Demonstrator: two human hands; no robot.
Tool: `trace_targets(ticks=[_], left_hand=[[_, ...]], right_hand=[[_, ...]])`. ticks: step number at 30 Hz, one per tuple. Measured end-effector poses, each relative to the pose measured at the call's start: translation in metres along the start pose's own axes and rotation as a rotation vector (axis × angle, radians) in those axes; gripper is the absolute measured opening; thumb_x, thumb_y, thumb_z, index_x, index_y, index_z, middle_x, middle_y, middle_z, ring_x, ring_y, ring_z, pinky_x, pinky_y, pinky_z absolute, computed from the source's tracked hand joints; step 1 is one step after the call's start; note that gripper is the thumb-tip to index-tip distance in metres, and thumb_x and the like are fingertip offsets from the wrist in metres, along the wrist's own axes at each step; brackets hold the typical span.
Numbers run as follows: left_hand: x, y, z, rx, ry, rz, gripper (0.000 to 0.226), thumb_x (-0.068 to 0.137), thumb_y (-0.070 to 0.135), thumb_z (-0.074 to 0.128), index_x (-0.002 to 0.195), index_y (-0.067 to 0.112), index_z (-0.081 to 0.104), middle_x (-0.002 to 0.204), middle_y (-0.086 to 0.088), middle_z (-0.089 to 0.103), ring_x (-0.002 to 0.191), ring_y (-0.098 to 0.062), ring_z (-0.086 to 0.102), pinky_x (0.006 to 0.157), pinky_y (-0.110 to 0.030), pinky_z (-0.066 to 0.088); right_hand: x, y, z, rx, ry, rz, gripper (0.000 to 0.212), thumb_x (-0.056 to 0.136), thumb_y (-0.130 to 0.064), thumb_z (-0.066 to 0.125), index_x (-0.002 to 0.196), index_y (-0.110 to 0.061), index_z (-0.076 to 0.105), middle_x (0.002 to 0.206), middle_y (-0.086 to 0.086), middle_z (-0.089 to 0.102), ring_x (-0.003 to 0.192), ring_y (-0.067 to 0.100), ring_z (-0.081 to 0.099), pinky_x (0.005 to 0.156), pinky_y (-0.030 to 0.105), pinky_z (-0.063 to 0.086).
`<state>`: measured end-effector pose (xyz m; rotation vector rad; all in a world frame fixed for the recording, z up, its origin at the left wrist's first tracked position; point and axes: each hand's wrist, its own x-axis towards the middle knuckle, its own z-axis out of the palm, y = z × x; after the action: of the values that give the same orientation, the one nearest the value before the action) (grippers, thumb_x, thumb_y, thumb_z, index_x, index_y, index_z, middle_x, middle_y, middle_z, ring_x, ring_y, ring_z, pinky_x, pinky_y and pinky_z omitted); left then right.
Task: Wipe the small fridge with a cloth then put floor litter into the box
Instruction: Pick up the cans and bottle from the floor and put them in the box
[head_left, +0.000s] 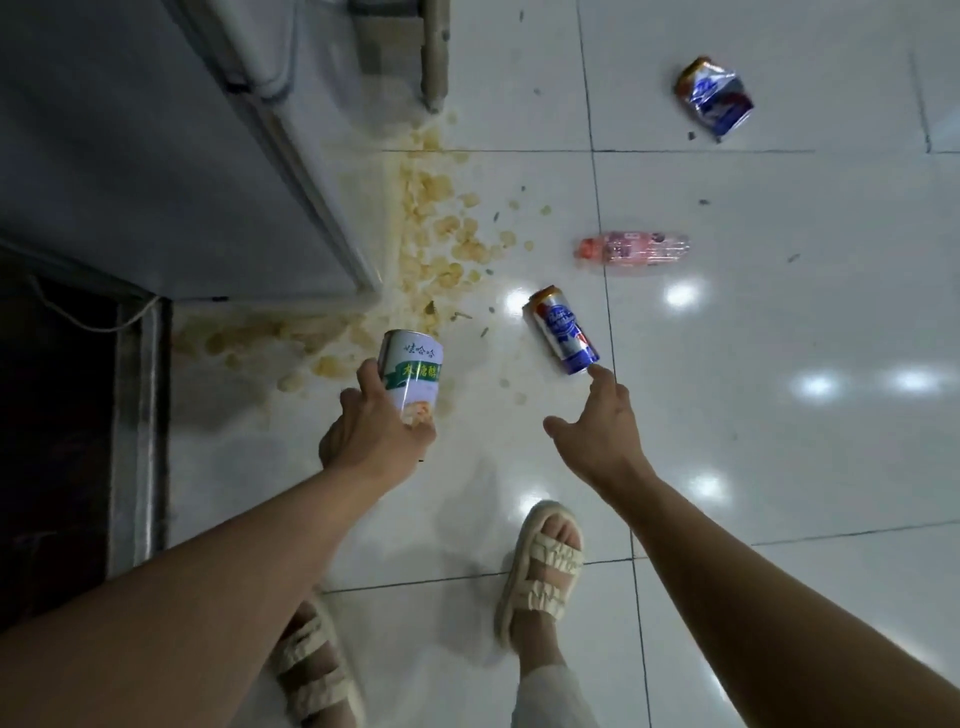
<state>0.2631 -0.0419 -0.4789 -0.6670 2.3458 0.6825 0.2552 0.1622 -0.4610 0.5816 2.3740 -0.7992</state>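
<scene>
My left hand (371, 426) grips a white and green can (413, 376) held above the floor. My right hand (597, 423) reaches down with fingers stretched out, and one fingertip touches the end of a blue beer can (561, 330) lying on the white tiles. Farther off lie a pink plastic bottle (631, 248) and a crushed blue can (714, 96). The small fridge (156, 156) stands at the left, grey-white, seen from above. No cloth or box is in view.
Scattered chips and a yellowish spill (436, 244) cover the tiles beside the fridge corner. A furniture leg (434, 52) stands at the top. A dark opening (57, 415) lies at the left. My sandalled feet (540, 566) stand below my hands.
</scene>
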Motion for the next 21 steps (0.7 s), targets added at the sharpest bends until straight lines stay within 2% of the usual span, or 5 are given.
trace_targets(ticks=[6, 10, 12, 17, 21], left_hand=[[0.013, 0.085, 0.044, 0.029, -0.015, -0.036, 0.080, 0.077, 0.035, 0.065, 0.138, 0.020, 0.016, 0.122, -0.013, 0.045, 0.101, -0.034, 0.053, 0.079, -0.037, 0.042], [0.030, 0.122, 0.079, 0.035, -0.009, -0.048, 0.081, 0.077, 0.037, 0.066, 0.138, 0.019, 0.016, 0.123, -0.014, 0.045, 0.104, -0.035, 0.053, 0.075, -0.035, 0.038], [0.044, 0.133, 0.096, 0.037, 0.001, -0.047, 0.082, 0.076, 0.038, 0.067, 0.138, 0.019, 0.017, 0.123, -0.015, 0.046, 0.105, -0.035, 0.052, 0.074, -0.035, 0.038], [0.088, 0.140, 0.133, 0.075, 0.039, -0.008, 0.081, 0.076, 0.037, 0.066, 0.138, 0.019, 0.017, 0.121, -0.015, 0.046, 0.097, -0.033, 0.052, 0.068, -0.034, 0.035], [0.128, 0.134, 0.159, 0.082, 0.065, 0.016, 0.083, 0.077, 0.038, 0.066, 0.140, 0.019, 0.016, 0.124, -0.015, 0.044, 0.102, -0.035, 0.053, 0.068, -0.036, 0.037]], right_hand=[[0.067, 0.044, -0.044, 0.017, -0.056, 0.000, 0.072, 0.083, -0.017, 0.064, 0.142, -0.014, 0.023, 0.140, 0.011, 0.035, 0.122, 0.027, 0.042, 0.094, 0.033, 0.041], [0.105, 0.069, -0.052, 0.029, -0.067, -0.008, 0.075, 0.082, -0.017, 0.065, 0.143, -0.015, 0.022, 0.140, 0.011, 0.035, 0.124, 0.027, 0.040, 0.090, 0.031, 0.040], [0.124, 0.081, -0.048, 0.029, -0.057, -0.006, 0.079, 0.081, -0.018, 0.067, 0.144, -0.014, 0.020, 0.141, 0.010, 0.036, 0.124, 0.026, 0.040, 0.086, 0.028, 0.039], [0.174, 0.104, -0.019, 0.019, -0.074, -0.005, 0.084, 0.080, -0.022, 0.070, 0.145, -0.016, 0.017, 0.143, 0.007, 0.034, 0.128, 0.023, 0.038, 0.095, 0.032, 0.041], [0.215, 0.112, 0.013, 0.027, -0.044, -0.015, 0.085, 0.078, -0.022, 0.072, 0.145, -0.014, 0.019, 0.139, 0.010, 0.035, 0.125, 0.026, 0.040, 0.098, 0.039, 0.046]])
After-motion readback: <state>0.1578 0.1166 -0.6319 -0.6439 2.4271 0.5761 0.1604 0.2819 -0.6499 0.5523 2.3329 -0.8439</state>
